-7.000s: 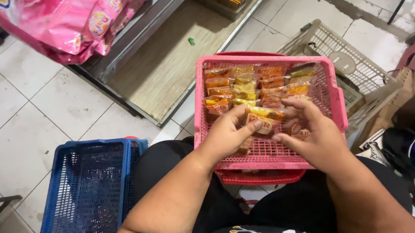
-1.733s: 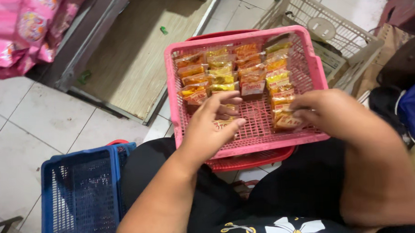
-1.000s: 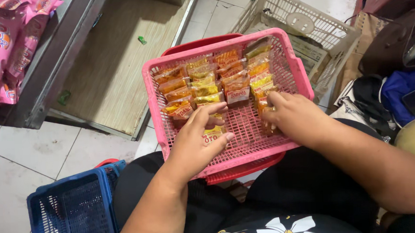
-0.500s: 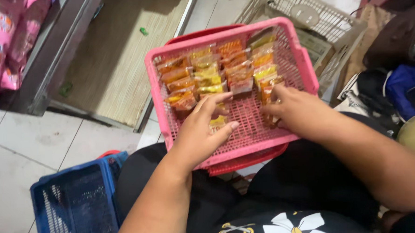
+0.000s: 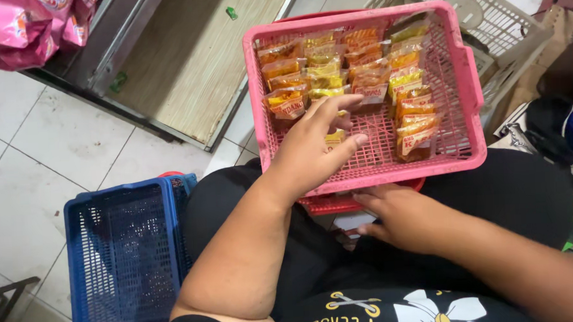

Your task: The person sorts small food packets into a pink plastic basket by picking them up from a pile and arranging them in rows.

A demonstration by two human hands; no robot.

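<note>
at the far left a dark blue plastic mesh crate (image 5: 120, 252) stands on the pale tiled floor (image 5: 35, 165), just beside the person's knee. next comes the left hand (image 5: 312, 150), reaching into the pink plastic lattice basket (image 5: 468, 108) that rests on the lap. its fingers are spread and loosely curled over a small yellow sealed sachet (image 5: 334, 137) lying flat on the basket floor; whether they actually pinch it i cannot tell. the sachet sits directly under the fingertips, its long axis running roughly away from the body, and the left hand is far nearer to it than the other. rows of orange and yellow sachets (image 5: 359, 61) fill the basket's far half. further right, the right hand (image 5: 401, 217) lies below the basket's near rim, fingers relaxed, holding nothing visible.
</note>
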